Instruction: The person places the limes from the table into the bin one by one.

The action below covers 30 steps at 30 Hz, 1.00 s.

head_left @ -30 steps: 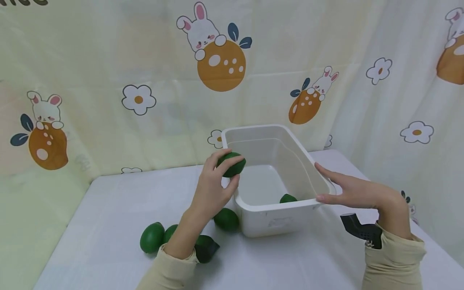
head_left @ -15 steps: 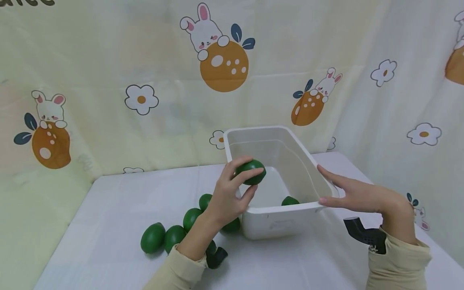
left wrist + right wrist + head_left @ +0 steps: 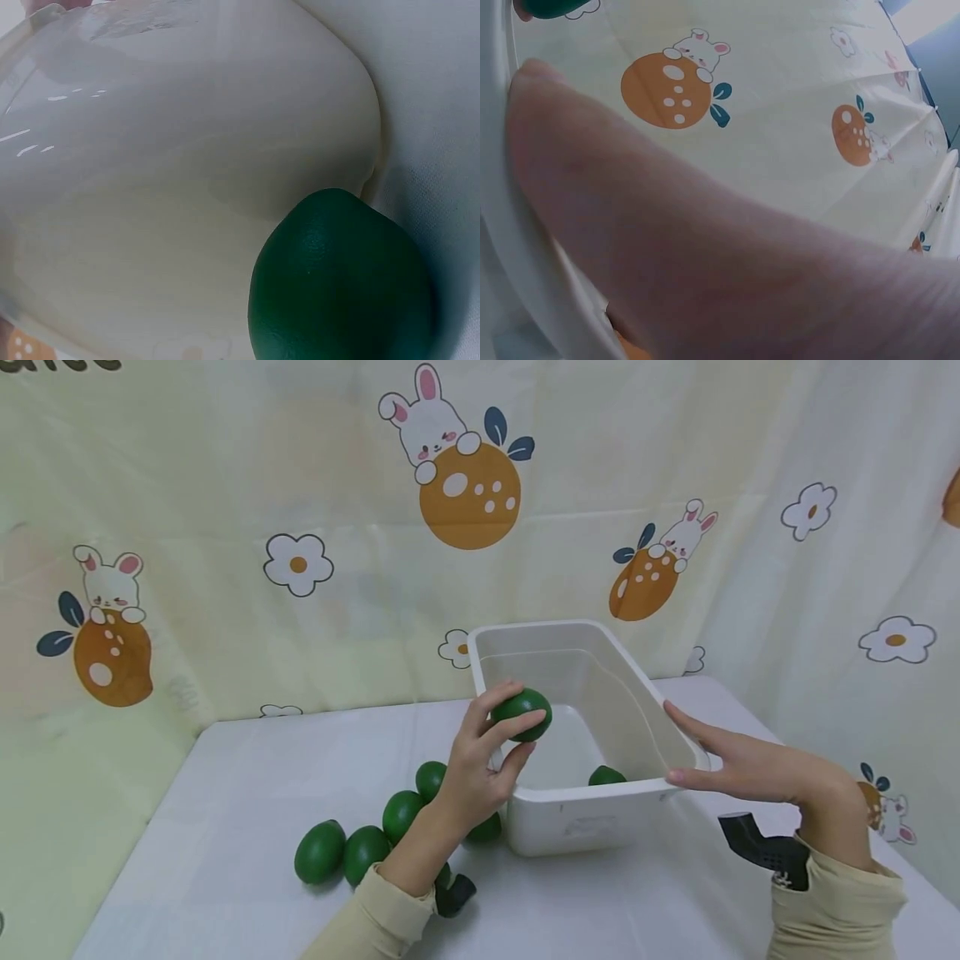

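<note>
In the head view my left hand (image 3: 482, 768) pinches a smooth, egg-shaped green fruit (image 3: 528, 703), like a lime, between thumb and fingers. It holds the fruit over the left rim of a white plastic tub (image 3: 570, 818). My right hand (image 3: 750, 766) grips the tub's near right corner, thumb on the front rim and a finger on the right rim. Another green fruit (image 3: 606, 775) lies inside the tub, partly hidden by the front wall. The left wrist view shows a green fruit (image 3: 341, 277) close to the tub's outer wall (image 3: 165, 172).
Several more green fruits (image 3: 365, 853) lie on the white-covered table (image 3: 247, 793) left of the tub, some hidden behind my left forearm. Behind stands a curtain (image 3: 360, 627) with rabbit prints. A black device (image 3: 765, 845) sits at my right wrist, another (image 3: 454, 896) at my left.
My left hand has carried the held fruit to the right, from beside the tub's left rim to over it, then nearly stopped. The right hand keeps its place on the tub.
</note>
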Motion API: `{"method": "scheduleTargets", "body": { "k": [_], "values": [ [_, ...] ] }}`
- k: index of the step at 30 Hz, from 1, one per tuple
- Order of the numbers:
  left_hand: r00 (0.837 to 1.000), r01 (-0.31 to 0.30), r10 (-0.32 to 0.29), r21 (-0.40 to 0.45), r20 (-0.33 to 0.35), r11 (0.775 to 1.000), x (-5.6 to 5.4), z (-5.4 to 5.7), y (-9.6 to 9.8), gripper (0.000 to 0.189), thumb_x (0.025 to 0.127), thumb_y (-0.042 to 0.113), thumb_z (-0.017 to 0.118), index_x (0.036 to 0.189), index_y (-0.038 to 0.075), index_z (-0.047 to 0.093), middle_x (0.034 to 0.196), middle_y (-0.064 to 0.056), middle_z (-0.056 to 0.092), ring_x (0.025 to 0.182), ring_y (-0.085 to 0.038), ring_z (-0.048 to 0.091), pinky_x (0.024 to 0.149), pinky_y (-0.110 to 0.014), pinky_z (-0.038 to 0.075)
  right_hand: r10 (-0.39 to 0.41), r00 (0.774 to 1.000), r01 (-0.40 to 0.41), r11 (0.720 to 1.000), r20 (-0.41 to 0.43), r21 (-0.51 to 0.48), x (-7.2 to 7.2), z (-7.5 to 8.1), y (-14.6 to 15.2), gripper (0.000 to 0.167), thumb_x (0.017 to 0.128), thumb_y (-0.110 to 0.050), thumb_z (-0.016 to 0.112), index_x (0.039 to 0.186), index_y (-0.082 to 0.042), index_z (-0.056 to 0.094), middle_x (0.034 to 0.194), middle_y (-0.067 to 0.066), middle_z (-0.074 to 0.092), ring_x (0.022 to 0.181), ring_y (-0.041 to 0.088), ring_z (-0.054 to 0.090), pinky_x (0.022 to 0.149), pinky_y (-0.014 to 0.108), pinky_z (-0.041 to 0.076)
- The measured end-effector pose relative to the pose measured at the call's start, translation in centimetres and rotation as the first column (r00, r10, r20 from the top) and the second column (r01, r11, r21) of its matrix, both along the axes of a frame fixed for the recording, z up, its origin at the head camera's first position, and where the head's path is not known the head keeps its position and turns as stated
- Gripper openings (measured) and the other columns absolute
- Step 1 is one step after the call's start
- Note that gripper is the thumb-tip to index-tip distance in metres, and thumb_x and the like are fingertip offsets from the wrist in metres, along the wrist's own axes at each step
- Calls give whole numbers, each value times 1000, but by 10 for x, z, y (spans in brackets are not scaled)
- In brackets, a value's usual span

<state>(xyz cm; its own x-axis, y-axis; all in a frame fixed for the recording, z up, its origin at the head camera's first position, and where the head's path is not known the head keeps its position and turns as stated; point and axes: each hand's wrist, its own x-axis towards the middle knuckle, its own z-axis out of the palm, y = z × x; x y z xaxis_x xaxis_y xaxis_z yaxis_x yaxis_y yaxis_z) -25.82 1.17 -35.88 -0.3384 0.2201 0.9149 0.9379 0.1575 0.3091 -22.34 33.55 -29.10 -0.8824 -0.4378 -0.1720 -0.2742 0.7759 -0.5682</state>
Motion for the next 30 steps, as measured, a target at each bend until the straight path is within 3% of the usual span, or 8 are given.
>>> {"method": "scheduleTargets", "body": {
  "k": [10, 21, 30],
  "values": [
    [999, -22, 23, -41, 24, 999, 2, 4, -2, 35, 83, -1, 68, 116, 8, 64, 137, -17, 42, 134, -32, 38, 98, -35, 48, 0, 1000, 0, 1000, 5, 2, -1, 2, -1, 89, 92, -31, 60, 153, -12, -1, 158, 23, 6, 137, 53, 17, 92, 76, 28],
    [999, -29, 30, -105, 12, 994, 1, 9, -3, 33, 86, 2, 66, 119, 9, 64, 144, -17, 39, 138, -33, 34, 109, -40, 38, 4, 1000, -4, 1000, -12, 10, -2, 2, -1, 90, 91, -32, 61, 154, -14, -1, 158, 20, 6, 137, 52, 17, 94, 75, 26],
    [997, -73, 78, -183, 24, 980, 4, 12, -4, 37, 88, -6, 53, 120, 10, 64, 149, -16, 33, 141, -32, 29, 113, -39, 31, 0, 1000, 0, 1000, -1, 8, -4, 1, -2, 90, 91, -33, 61, 154, -17, -2, 159, 19, 5, 138, 52, 16, 94, 75, 26]
  ]
}}
